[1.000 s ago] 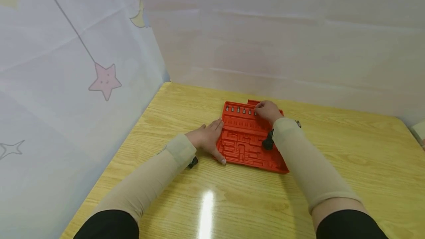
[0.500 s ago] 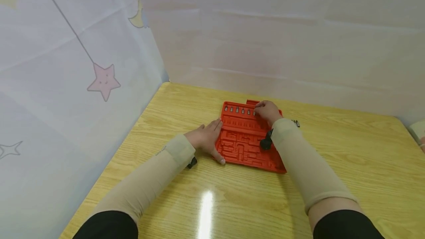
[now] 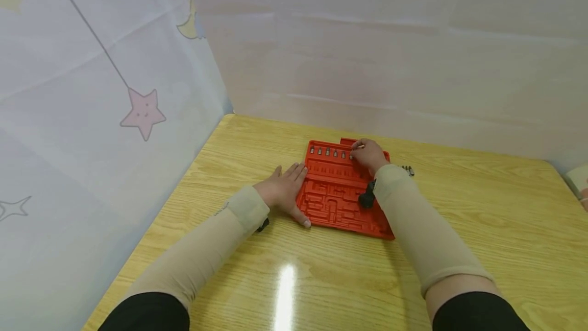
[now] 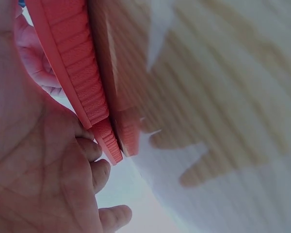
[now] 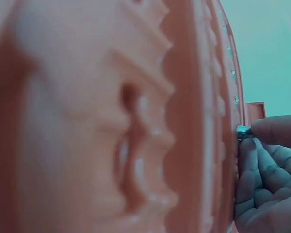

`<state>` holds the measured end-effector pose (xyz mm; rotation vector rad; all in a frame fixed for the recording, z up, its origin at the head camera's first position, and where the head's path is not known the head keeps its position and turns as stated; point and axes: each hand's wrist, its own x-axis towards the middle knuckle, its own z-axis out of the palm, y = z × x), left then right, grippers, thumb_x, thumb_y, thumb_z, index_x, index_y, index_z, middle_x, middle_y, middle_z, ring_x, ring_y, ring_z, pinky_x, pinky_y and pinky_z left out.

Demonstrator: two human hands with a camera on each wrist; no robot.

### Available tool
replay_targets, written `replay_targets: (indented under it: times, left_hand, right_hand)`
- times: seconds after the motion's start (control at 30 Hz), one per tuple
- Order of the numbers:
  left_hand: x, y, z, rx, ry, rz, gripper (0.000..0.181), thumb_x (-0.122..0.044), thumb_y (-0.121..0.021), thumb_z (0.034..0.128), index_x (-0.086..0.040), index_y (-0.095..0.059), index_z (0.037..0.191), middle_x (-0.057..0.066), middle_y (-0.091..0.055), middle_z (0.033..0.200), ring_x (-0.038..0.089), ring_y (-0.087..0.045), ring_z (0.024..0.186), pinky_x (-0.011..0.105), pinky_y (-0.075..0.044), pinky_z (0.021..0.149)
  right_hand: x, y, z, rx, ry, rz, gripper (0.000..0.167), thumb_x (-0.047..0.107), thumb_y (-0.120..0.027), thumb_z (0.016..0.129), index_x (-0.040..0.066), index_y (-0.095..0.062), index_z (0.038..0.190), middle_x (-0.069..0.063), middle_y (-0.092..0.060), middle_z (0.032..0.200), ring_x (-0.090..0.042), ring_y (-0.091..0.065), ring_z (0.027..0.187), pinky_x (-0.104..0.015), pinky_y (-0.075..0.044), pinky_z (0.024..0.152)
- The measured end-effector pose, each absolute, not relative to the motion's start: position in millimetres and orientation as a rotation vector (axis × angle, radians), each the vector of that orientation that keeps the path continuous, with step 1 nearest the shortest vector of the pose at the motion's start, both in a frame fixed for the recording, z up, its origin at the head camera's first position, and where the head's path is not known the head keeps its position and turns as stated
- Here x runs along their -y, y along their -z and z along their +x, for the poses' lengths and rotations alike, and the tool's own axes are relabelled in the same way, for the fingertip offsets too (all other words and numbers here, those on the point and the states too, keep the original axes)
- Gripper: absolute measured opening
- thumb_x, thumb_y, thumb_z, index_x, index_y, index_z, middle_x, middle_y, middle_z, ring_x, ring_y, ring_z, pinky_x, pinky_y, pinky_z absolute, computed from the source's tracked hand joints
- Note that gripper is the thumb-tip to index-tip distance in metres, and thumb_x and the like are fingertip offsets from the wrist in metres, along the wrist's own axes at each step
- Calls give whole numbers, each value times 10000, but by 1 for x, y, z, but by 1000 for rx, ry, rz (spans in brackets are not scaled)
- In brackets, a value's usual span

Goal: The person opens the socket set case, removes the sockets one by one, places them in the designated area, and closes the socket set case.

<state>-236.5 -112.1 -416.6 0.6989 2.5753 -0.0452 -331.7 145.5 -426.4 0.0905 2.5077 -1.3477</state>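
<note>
A red moulded case (image 3: pixel 340 180) lies open on the wooden table, with several small metal bits (image 3: pixel 327 151) standing in a row along its far part. My left hand (image 3: pixel 286 190) rests with spread, straight fingers against the case's left edge; the left wrist view shows the palm beside the red side wall (image 4: pixel 72 58). At the row's right end, my right hand (image 3: pixel 369 156) pinches a small metal bit (image 5: pixel 242 132) between thumb and finger, against the case. The bit's lower end is hidden.
Several loose metal bits (image 3: pixel 408 170) lie on the table (image 3: pixel 482 208) just right of the case. A patterned cloth (image 3: pixel 147 114) hangs at the left, and a plain pale one behind the table. A pale object (image 3: pixel 580 183) is at the far right edge.
Both hands stay nearly in place. The right hand's fingers have shifted slightly over the row's end. The view has moved a little, and more of the loose bits on the right shows.
</note>
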Motion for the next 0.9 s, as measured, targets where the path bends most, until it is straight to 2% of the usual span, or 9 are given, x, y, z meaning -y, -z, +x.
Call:
replay_targets:
  times: [0.27, 0.47, 0.63, 0.9]
  left_hand:
    - [110, 416, -237, -2579, 68, 713, 1465, -889, -680, 690, -54, 40, 1655, 105, 94, 1720, 267, 69, 1577, 576, -29, 1234]
    - [110, 417, -238, -2566, 55, 711, 1465, -882, -687, 690, -49, 35, 1654, 115, 88, 1720, 273, 66, 1577, 573, -37, 1236]
    - [113, 417, -238, -2546, 34, 686, 1473, -870, -702, 689, -47, 52, 1649, 115, 113, 1714, 276, 75, 1574, 563, -33, 1237]
    - [116, 415, -239, -2542, 21, 688, 1474, -871, -696, 695, -33, 54, 1647, 131, 110, 1714, 288, 70, 1574, 564, -38, 1237]
  right_hand:
    - [-149, 431, -326, -2524, 1461, 118, 327, 123, -523, 1083, -26, -548, 1373, -235, -565, 1373, -388, -538, 1257, -509, -456, 1058]
    - [-158, 431, -327, -2519, 1556, 172, 373, 164, -567, 1068, -22, -512, 1387, -237, -554, 1406, -392, -538, 1277, -521, -462, 1051]
    - [-169, 426, -327, -2499, 1501, 129, 375, 183, -579, 1067, -28, -548, 1376, -246, -544, 1393, -401, -535, 1244, -511, -466, 1038]
    - [-201, 410, -321, -2506, 1484, 76, 433, 168, -518, 1086, -67, -498, 1449, -269, -516, 1424, -417, -522, 1270, -512, -447, 1070]
